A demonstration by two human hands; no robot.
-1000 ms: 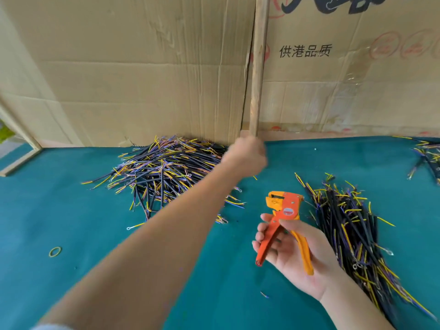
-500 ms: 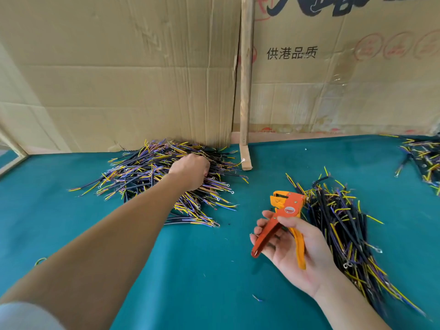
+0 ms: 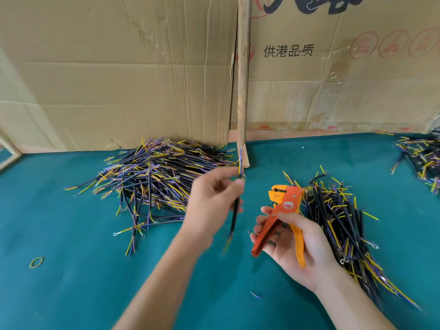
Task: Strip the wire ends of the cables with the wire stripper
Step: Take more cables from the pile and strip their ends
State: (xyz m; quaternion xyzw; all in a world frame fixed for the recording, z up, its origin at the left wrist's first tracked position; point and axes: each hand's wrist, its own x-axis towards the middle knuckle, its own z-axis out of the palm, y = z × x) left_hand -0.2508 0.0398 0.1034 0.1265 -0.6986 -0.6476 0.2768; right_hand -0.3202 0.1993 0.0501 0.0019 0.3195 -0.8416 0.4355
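Pinching one cable (image 3: 235, 211) in left hand (image 3: 212, 206), right hand (image 3: 289, 244) gripping wire stripper (image 3: 283, 210)

wire stripper (image 3: 283, 211) between two cable piles (image 3: 157, 177).

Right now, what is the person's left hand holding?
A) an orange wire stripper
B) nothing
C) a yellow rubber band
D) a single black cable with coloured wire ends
D: the left hand pinches one black cable with coloured wire ends, while the right hand holds the orange wire stripper.
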